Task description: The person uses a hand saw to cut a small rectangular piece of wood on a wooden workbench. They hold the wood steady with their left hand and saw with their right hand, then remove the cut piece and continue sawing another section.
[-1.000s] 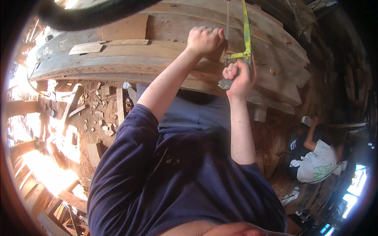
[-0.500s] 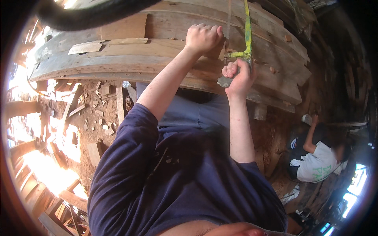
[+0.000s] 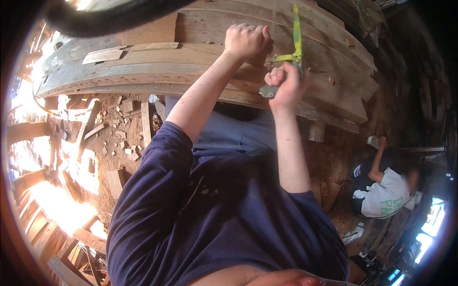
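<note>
My right hand (image 3: 285, 89) is closed around the grey handle of a hacksaw (image 3: 296, 42) with a worn yellow-green frame. The frame points away from me over the boards, and its thin blade is too blurred to follow. Left of the saw, my left hand (image 3: 244, 41) is closed in a fist, knuckles up, on the wooden planks (image 3: 200, 71). A short brown piece of wood seems to lie under that fist, but the fingertips are hidden, so I cannot tell what they grip.
Thin wood offcuts (image 3: 102, 56) lie on the planks at left. Small wood scraps (image 3: 125, 134) litter the dirt floor below. A person in a white shirt (image 3: 385, 195) crouches at right. A dark curved band (image 3: 114, 21) crosses the upper left. Stacked timber (image 3: 71, 267) fills the lower left.
My right hand and the hacksaw have moved slightly away from me and to the left. My left hand stays closed in nearly the same place on the planks.
</note>
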`<state>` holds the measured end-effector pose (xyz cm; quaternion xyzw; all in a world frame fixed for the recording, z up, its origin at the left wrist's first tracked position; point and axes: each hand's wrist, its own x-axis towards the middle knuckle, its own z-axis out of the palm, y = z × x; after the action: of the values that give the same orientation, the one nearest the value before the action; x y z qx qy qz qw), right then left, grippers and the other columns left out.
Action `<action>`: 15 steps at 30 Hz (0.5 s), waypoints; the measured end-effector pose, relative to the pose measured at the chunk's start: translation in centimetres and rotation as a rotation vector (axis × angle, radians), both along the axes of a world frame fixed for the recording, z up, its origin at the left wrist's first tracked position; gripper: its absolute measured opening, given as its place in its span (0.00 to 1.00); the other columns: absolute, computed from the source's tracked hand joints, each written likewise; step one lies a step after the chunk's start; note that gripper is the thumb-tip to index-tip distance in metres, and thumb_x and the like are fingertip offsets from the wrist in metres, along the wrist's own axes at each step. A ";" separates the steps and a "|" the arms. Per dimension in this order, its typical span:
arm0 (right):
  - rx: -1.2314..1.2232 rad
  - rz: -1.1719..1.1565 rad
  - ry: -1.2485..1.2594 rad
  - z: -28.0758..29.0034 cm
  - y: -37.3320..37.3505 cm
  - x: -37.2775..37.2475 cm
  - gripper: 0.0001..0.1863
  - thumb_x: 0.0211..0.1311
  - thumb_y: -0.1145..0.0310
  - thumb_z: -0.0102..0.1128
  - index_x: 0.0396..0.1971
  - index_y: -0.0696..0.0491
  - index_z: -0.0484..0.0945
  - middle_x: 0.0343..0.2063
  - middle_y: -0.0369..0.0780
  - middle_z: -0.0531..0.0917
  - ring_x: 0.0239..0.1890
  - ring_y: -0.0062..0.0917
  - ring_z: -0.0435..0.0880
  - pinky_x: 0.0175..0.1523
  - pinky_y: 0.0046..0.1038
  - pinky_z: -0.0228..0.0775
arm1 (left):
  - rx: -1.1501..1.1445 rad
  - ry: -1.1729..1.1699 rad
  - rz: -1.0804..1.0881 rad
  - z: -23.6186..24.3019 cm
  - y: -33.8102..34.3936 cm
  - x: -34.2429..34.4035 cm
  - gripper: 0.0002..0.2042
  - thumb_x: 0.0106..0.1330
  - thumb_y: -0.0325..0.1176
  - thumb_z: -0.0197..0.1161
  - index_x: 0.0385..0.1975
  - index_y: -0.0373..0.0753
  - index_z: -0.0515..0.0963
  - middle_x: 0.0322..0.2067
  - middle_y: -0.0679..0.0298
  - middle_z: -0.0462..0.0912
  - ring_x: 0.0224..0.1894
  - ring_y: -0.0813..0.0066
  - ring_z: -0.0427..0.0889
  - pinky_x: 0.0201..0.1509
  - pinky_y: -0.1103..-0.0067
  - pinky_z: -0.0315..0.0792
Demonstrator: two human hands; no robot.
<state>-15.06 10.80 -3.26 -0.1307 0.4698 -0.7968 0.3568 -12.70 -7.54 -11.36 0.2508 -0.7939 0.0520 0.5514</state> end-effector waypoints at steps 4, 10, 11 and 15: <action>-0.130 0.033 0.027 -2.2 0.6 0.0 0.04 0.69 0.75 0.53 0.33 0.51 0.69 0.17 0.32 0.67 0.17 0.18 0.66 0.25 0.28 0.60 | -0.022 -0.036 0.034 0.0 0.1 0.2 0.19 0.72 0.41 0.62 0.15 0.50 0.77 0.15 0.69 0.83 0.18 0.65 0.83 0.25 0.67 0.77; -0.171 0.081 0.045 1.0 0.9 -1.7 0.03 0.69 0.76 0.52 0.36 0.51 0.69 0.17 0.33 0.67 0.17 0.20 0.66 0.25 0.28 0.61 | -0.009 -0.036 0.034 0.1 0.1 0.4 0.20 0.72 0.41 0.62 0.14 0.51 0.77 0.15 0.69 0.83 0.19 0.66 0.83 0.25 0.67 0.76; -0.120 0.015 0.000 1.9 0.7 -2.1 0.03 0.69 0.75 0.52 0.36 0.52 0.69 0.16 0.33 0.67 0.17 0.20 0.66 0.25 0.29 0.61 | -0.009 -0.040 0.032 0.2 0.1 0.4 0.20 0.72 0.42 0.62 0.14 0.51 0.77 0.15 0.69 0.83 0.19 0.65 0.83 0.25 0.67 0.76; -0.184 -0.107 0.185 3.4 0.4 -2.5 0.03 0.68 0.76 0.53 0.35 0.53 0.69 0.16 0.33 0.67 0.17 0.21 0.67 0.25 0.29 0.61 | -0.013 -0.044 0.020 0.2 0.0 0.3 0.19 0.72 0.42 0.63 0.14 0.50 0.77 0.15 0.68 0.83 0.19 0.65 0.84 0.25 0.67 0.76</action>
<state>-17.54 11.15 0.12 -0.2107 0.4318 -0.8389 0.2557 -12.36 -7.56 -11.15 0.2540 -0.8030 0.0680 0.5348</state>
